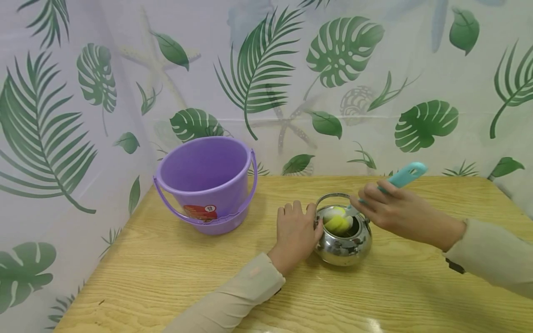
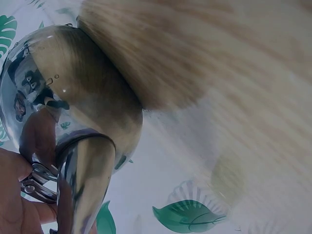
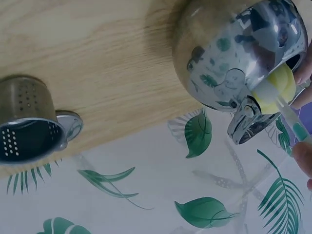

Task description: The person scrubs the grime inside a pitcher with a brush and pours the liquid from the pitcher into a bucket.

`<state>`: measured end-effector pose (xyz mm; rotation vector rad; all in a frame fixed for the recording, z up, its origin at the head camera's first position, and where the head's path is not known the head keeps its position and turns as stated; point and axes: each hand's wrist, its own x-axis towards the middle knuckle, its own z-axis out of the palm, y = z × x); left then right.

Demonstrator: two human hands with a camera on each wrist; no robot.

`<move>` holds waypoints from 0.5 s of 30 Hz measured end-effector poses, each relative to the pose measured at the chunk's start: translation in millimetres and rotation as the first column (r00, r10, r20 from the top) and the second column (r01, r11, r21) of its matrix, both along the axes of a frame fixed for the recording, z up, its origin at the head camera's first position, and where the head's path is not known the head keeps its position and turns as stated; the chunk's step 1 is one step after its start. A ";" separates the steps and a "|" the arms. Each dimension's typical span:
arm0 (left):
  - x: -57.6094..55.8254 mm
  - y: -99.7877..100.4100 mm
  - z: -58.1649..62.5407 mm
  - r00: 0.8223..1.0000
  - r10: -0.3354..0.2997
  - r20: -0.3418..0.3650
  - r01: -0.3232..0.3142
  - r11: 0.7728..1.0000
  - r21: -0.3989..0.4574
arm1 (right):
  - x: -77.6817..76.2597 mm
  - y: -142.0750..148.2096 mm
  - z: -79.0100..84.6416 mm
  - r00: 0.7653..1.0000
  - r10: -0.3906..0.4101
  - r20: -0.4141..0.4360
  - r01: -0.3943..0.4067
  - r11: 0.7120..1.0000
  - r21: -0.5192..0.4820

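A shiny round steel teapot (image 1: 343, 253) stands uncovered on the table, its hoop handle (image 1: 333, 196) raised. My left hand (image 1: 295, 231) holds the teapot's left side; in the left wrist view its thumb and fingers pinch around the handle bracket (image 2: 35, 183) beside the spout (image 2: 90, 180). With curled fingers my right hand (image 1: 395, 210) grips the turquoise handle (image 1: 410, 173) of a sponge brush. The brush's yellow and white sponge head (image 1: 338, 223) sits in the teapot's opening, slightly blurred. How deep it reaches is hidden.
A purple bucket (image 1: 225, 196) with its handle hanging down stands left of the teapot. In the right wrist view a perforated steel strainer (image 3: 29, 102) sits on the wooden table (image 3: 97, 53), with a small round metal piece (image 3: 70, 126) beside it. Leaf-patterned sheeting (image 1: 275, 69) hangs behind.
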<state>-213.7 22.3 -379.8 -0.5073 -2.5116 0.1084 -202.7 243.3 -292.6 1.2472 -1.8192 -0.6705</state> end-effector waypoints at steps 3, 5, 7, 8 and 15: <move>0.0 0.4 0.2 1.000 0.005 0.009 -0.005 1.000 -0.008 | -0.1 -2.5 4.0 0.999 0.003 -0.042 -0.001 0.999 0.043; 0.1 0.6 0.8 1.000 0.007 0.020 -0.007 1.000 -0.013 | -0.4 -4.2 7.0 0.997 0.004 -0.074 0.001 0.997 0.076; 0.2 0.7 1.8 1.000 0.008 0.029 -0.008 1.000 -0.016 | -1.7 -6.6 9.7 0.994 0.013 -0.106 -0.002 0.994 0.106; 0.5 0.8 2.3 0.999 0.009 0.032 -0.008 1.000 -0.017 | -2.4 -7.7 11.2 0.992 0.019 -0.123 -0.003 0.992 0.124; 1.2 0.9 3.8 1.000 0.005 0.025 -0.004 1.000 -0.010 | -5.5 -19.0 20.7 0.974 0.040 -0.222 0.018 0.967 0.255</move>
